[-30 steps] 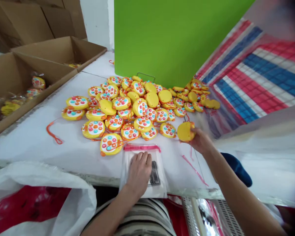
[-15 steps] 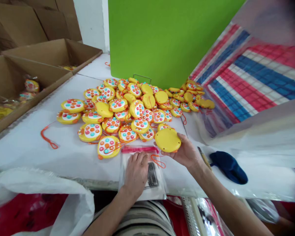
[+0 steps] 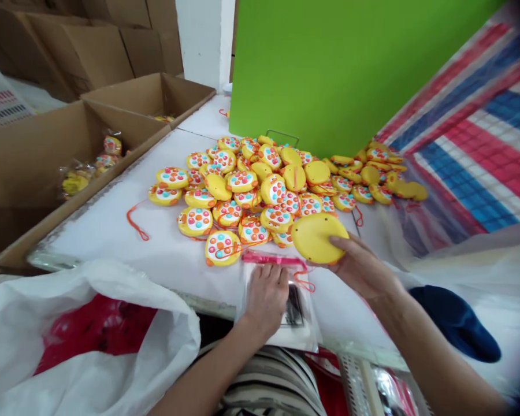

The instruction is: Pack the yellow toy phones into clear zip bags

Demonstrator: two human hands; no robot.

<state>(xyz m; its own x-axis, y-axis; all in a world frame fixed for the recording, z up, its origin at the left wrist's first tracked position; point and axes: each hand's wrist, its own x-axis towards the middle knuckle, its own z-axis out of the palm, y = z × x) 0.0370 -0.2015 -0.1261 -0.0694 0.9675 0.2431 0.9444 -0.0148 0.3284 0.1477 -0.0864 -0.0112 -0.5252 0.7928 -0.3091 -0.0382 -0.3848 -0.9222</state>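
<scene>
In my right hand point(image 3: 368, 268) is a yellow animal-shaped toy point(image 3: 318, 238), tilted with its plain back towards me; my thumb lies across it. An orange cord loop point(image 3: 304, 282) hangs below the toy. My left hand point(image 3: 266, 297) rests with bent fingers on a clear plastic bag point(image 3: 305, 335) at the table's front edge, just below a pink strip point(image 3: 275, 260). Its fingertips press on the bag and the thumb is hidden. Beyond both hands lies a heap of similar toys point(image 3: 242, 180), many showing white faces with coloured dots.
Cardboard boxes point(image 3: 125, 130) stand at the left, one holding bagged toys point(image 3: 75, 180). A green board point(image 3: 329, 69) rises behind the heap. A striped sheet under mesh point(image 3: 481, 156) is at right, near a dark blue object point(image 3: 457, 323). A white sack point(image 3: 156, 300) sits front left.
My view has swung left, so everything sits further right. The yellow toy in my right hand has been lifted nearer and tilted, and my thumb now lies over its back.
</scene>
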